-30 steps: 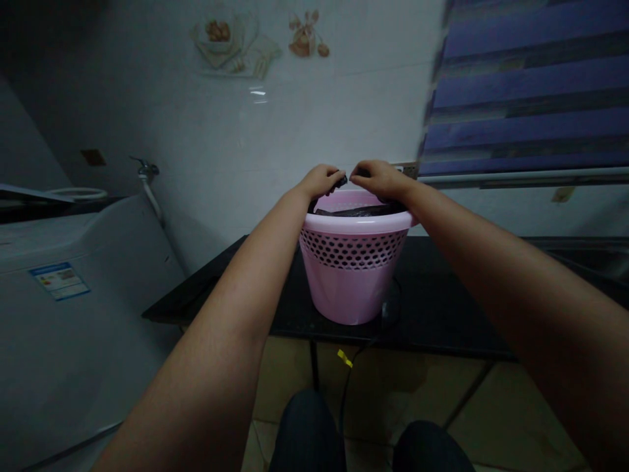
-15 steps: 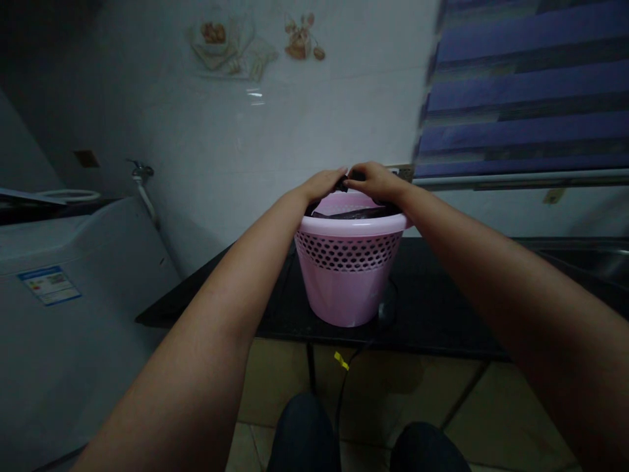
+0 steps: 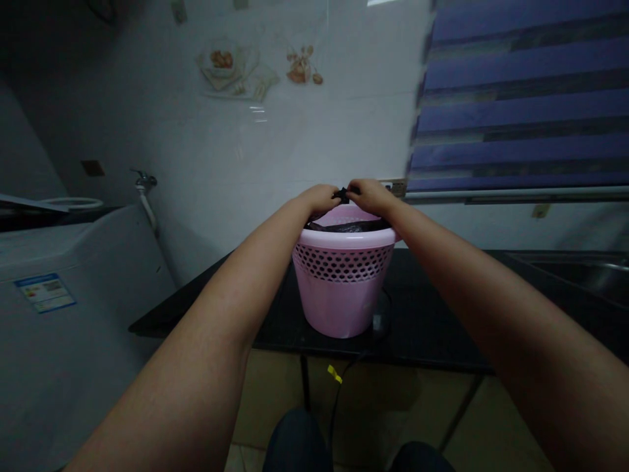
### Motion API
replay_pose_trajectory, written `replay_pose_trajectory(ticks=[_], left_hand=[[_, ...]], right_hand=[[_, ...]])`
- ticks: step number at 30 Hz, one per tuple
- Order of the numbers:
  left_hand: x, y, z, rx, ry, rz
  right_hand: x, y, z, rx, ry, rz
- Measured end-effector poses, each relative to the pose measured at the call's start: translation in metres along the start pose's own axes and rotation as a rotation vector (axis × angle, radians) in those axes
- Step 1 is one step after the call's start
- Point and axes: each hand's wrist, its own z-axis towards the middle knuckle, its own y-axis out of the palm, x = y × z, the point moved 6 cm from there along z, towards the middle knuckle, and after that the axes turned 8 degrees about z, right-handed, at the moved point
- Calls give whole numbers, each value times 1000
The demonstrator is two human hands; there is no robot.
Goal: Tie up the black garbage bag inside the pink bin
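Observation:
A pink plastic basket (image 3: 339, 308) with a perforated band below its rim stands upright on the dark counter. Inside it shows a black plastic bag (image 3: 351, 227), part of which rises above the far rim. My left hand (image 3: 322, 196) is closed on the bunched bag from the left. From the right, my right hand (image 3: 366, 193) pinches the same gathered black plastic. Both hands are close together over the basket's back edge, and most fingertips are hidden behind the plastic.
The black counter (image 3: 432, 328) runs to a metal sink (image 3: 590, 272) at right. A white washing machine (image 3: 93, 275) stands at left, near a wall tap (image 3: 143, 180). A dark cable with a yellow tag (image 3: 335, 374) hangs over the counter's front edge. A striped blind (image 3: 515, 98) hangs at upper right.
The camera view has tilted up slightly. My hands have shifted a little apart at the fingertips, with more bunched black plastic showing between them. The basket remains on the counter.

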Motion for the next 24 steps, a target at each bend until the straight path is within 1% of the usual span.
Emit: replay_pose_trajectory(ticks=[3,5,7,9,11,13,18,21,24], left_hand=[[1,-3,4,-81,-64,32],[4,-5,7,-112,-94,-1],[8,-7,9,-98,-95,-88],[10,-5,9,-77,-101,-237],[10,0,7,-77,-132,-402],[8,5,3,-85,-175,-503],[-1,14,-2,-78,-250,-602],[-4,15,-3,-64,-259,-646],[-4,13,-8,-50,-274,-637]], right_hand=[[-1,-1,-1,-16,5,-2],[-2,0,-1,-30,2,-2],[-2,0,0,-35,-2,3],[-1,0,0,-19,-3,14],[1,-1,0,-1,1,26],[2,-2,0,6,8,31],[1,0,1,9,-14,24],[-1,0,2,15,-23,39],[-2,1,1,8,-19,71]])
